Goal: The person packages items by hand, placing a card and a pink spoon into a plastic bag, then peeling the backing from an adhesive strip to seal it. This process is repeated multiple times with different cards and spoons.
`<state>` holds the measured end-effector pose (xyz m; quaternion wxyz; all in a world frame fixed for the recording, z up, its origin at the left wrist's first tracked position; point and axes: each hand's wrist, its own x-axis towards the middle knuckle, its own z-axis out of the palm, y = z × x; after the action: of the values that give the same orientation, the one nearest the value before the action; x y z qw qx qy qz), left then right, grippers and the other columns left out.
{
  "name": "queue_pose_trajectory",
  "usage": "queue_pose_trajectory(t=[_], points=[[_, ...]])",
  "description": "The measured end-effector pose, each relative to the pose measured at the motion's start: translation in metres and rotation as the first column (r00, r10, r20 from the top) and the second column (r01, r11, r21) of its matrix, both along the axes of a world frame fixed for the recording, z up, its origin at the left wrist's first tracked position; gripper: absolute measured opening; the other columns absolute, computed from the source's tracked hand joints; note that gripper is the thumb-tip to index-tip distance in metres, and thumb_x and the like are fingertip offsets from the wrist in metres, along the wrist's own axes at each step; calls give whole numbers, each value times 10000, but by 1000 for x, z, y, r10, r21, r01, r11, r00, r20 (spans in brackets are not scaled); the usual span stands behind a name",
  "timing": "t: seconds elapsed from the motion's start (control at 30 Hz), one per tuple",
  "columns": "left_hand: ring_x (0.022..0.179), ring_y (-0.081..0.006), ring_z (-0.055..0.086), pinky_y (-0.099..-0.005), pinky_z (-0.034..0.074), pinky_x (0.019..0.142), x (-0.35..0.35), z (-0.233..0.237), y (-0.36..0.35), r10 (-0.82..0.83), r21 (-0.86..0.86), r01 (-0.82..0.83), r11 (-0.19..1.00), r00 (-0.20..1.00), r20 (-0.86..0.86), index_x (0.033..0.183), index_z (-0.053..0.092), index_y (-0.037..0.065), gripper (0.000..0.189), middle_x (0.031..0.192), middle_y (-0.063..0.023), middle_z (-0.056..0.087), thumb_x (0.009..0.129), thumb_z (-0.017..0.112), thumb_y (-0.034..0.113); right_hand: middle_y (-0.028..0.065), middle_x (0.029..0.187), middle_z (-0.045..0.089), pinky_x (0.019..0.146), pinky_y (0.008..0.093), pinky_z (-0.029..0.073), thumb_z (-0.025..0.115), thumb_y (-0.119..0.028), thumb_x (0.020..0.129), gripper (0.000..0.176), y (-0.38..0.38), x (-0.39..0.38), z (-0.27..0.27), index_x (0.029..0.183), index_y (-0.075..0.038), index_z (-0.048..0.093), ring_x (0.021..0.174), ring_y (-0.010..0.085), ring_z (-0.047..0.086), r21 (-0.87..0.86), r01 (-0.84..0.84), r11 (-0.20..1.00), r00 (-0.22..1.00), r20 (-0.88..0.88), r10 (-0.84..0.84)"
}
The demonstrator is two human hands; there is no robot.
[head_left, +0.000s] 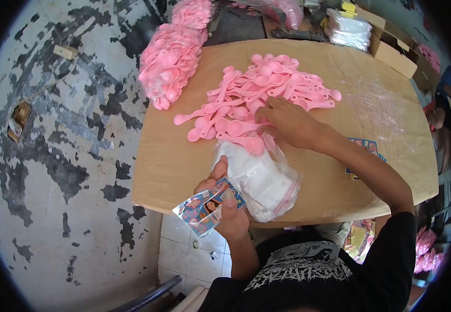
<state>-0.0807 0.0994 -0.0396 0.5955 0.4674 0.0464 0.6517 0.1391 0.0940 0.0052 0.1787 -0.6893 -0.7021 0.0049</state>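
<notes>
Peeling grey-and-white wall (43, 130) is flanking a broad table covered in brown paper (329, 192), where a loose pile of pink plastic spoons (275, 78) is lying. The hands are working apart: the right hand (293, 122) is reaching into the pile's near edge, fingers curling among the handles, though whether they are gripping a spoon I cannot tell. The left hand (233, 223), nearer the body than the pile, is pinching a glossy blue printed packet (197, 210) between thumb and fingers. White-looking clear plastic bags (262, 182) are resting just on the near side of the pile. Picking seems the step in hand; separating one spoon cleanly is calling for a fingertip grip that avoids dragging its neighbours.
</notes>
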Motion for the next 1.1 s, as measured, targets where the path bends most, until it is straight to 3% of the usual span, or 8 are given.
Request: queue_pose_trajectory(t=[0.17,0.47,0.77,0.8,0.87,0.93,1.03,1.1], points=[[1256,-396,494,-565,271,1123,0,-3,3,-41,-81,49,995,993,108,1227,503,84,432,1256,-207,591,819,644,88,139,1028,620,824,456,476,624,-175,889,221,-20,1,12,1045,-32,562,977,319,601,-49,8,999,999,-42,-10],[1247,-386,480,-525,286,1122,-2,-2,8,-132,-39,138,990,981,141,1265,449,97,410,1289,-142,551,886,588,161,85,809,636,619,291,456,569,-81,936,144,-100,-3,70,1038,-1,632,641,155,578,-52,-162,985,651,-756,67],[1292,-354,446,-509,302,1128,26,17,-33,-249,-166,278,946,952,176,1288,413,80,453,1359,-149,487,920,611,256,105,796,642,564,282,461,630,-126,906,165,-113,-28,97,1033,-21,631,635,182,601,24,-324,946,728,-632,266],[1343,-345,388,-511,279,1144,27,15,-46,-218,-376,230,898,973,73,1388,329,68,666,1448,-178,380,899,641,394,99,777,644,554,284,461,644,-125,893,163,-115,-31,101,1021,-24,637,618,183,603,42,-282,958,774,-581,254],[1361,-345,361,-513,295,1137,31,24,-57,-363,-374,381,845,924,122,1443,244,45,821,1489,-195,306,869,656,461,87,739,647,534,288,462,671,-122,869,160,-124,-34,109,998,-31,648,584,183,607,90,-194,977,854,-474,214],[1387,-340,317,-506,349,1106,35,34,-60,-450,-377,462,803,884,126,1498,85,-4,1068,1528,-217,220,812,677,562,61,735,640,524,265,433,705,-129,845,125,-130,-17,121,930,-48,662,583,126,582,503,-75,861,760,-530,375],[1398,-319,306,-477,248,1160,39,29,-57,-273,-256,256,932,962,-34,1493,94,-5,1101,1503,-197,283,748,796,402,47,718,633,503,252,404,718,-109,817,85,-147,-1,149,854,-55,663,566,94,559,414,56,908,862,-479,165],[1414,-337,268,-453,211,1157,45,29,-58,-44,95,89,991,915,-401,1482,142,-32,1048,1514,-222,258,749,802,322,49,660,612,496,264,409,709,-122,818,82,-153,-1,151,846,-57,667,526,112,560,246,59,967,931,-363,35]])
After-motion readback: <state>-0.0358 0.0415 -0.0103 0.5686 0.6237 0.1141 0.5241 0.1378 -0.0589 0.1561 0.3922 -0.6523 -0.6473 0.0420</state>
